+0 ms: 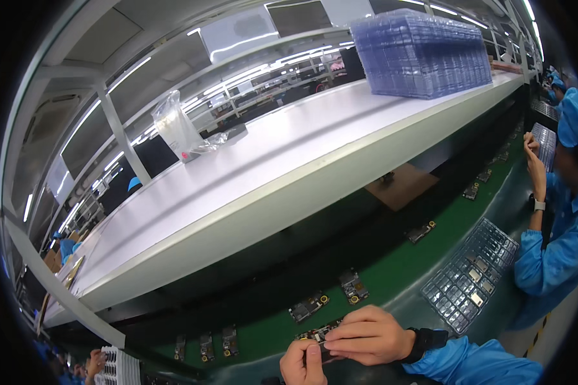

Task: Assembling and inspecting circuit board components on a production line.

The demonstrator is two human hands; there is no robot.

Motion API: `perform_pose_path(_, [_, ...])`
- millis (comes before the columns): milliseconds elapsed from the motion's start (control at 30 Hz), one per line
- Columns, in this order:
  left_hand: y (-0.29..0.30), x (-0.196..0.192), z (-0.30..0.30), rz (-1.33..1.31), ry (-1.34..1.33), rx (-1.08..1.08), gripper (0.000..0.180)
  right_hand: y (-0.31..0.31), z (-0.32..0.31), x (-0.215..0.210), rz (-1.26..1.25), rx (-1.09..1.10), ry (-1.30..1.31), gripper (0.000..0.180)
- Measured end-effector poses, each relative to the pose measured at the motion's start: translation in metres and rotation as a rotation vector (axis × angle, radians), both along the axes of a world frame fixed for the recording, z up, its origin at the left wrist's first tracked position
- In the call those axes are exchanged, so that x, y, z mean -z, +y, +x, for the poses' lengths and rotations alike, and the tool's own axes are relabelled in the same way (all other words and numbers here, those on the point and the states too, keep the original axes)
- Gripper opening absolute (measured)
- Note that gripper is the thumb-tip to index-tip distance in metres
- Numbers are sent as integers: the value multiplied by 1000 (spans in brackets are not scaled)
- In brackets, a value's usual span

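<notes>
At the lower middle, my left hand [303, 364] is closed, its thumb and finger pinching the near edge of a small circuit board [313, 334]. My right hand [371, 336], in a blue sleeve with a black band at the wrist, reaches in from the right. Its fingers are pressed together at the board's right end, against my left fingertips. Whatever lies between those right fingertips is hidden. Just beyond my hands, two more circuit boards [309, 307] [353, 287] with round yellow parts lie on the green belt [392, 269].
A clear compartment tray [453, 301] with a few small metal pieces lies to my right. More boards [205, 346] rest on the belt at left. A white shelf [289, 173] overhangs the belt, bearing stacked plastic trays [424, 61] and a plastic bag [176, 128]. A co-worker [552, 212] sits at right.
</notes>
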State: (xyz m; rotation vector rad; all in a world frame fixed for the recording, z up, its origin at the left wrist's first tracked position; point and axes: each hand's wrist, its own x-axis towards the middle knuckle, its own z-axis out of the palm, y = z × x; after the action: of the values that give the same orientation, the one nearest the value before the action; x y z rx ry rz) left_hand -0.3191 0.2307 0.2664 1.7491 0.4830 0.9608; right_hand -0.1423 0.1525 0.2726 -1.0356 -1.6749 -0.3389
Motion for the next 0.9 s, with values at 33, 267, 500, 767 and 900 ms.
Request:
perform_pose_path(33, [0,0,-1,-87,-28,71,21,-1,1,0,49,47,-60,33])
perform_pose_path(267, [-13,-7,8,-378,-245,65,39,1,10,5,64,178,-33,24])
perform_pose_path(500, [-17,0,11,-344,-273,42,35,-1,9,7,22,154,-30,26])
perform_pose_path(767, [-23,-4,11,-352,-315,30,34,-1,9,8,42,153,-29,26])
perform_pose_path(900, [-23,-3,10,-350,-327,49,34,0,9,10,31,143,-25,25])
